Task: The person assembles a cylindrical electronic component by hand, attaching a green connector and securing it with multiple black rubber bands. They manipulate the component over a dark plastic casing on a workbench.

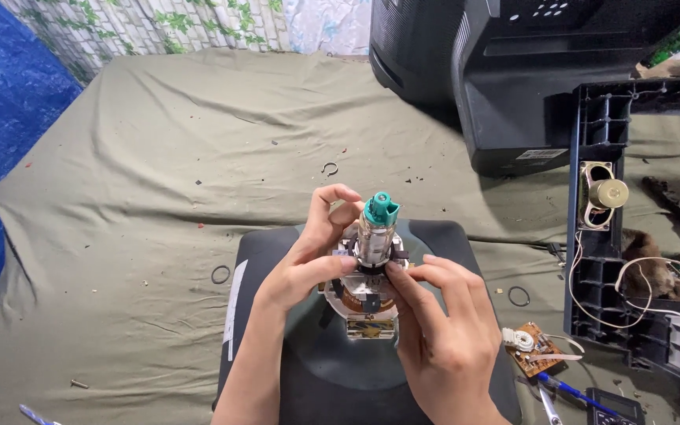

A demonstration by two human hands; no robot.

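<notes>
Fingertips of both my hands, left hand (301,271) and right hand (442,330), pinch the CRT neck (373,236) below its green cap (380,208); a sideways twist could, I judge, crack the glass

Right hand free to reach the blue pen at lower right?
Probably not right away: the right hand is busy pinching the tube neck together with the left hand. The path to the blue pen itself looks unobstructed.
</notes>
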